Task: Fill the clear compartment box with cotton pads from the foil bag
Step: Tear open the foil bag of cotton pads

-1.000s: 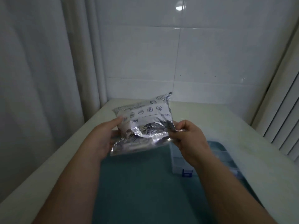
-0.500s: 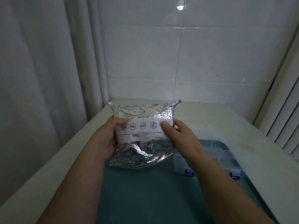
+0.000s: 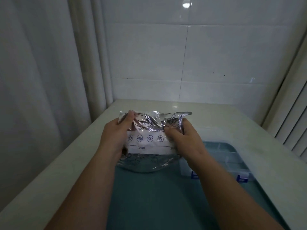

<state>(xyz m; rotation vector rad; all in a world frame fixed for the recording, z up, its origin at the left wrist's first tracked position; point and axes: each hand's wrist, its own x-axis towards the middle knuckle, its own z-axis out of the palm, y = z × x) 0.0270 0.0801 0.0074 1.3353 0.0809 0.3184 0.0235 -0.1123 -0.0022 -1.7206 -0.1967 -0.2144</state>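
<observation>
Left of the clear compartment box [image 3: 224,151], the foil bag [image 3: 149,143], crinkled silver with a white icon strip, is gripped at its far corners by the curled left hand [image 3: 114,135] and right hand [image 3: 184,140].

A domestic room of the wet kind, a bathroom or a utility corner, is suggested. The back wall is clad in large glossy white tiles [image 3: 149,52], on which a bright glare [image 3: 186,4] is mirrored. A pale pleated curtain [image 3: 41,80] is hung at the left, and white vertical slats [image 3: 292,123] are seen at the right. Between them a pale, smooth counter [image 3: 216,117] is fitted, partly covered by a teal mat [image 3: 157,200].
</observation>
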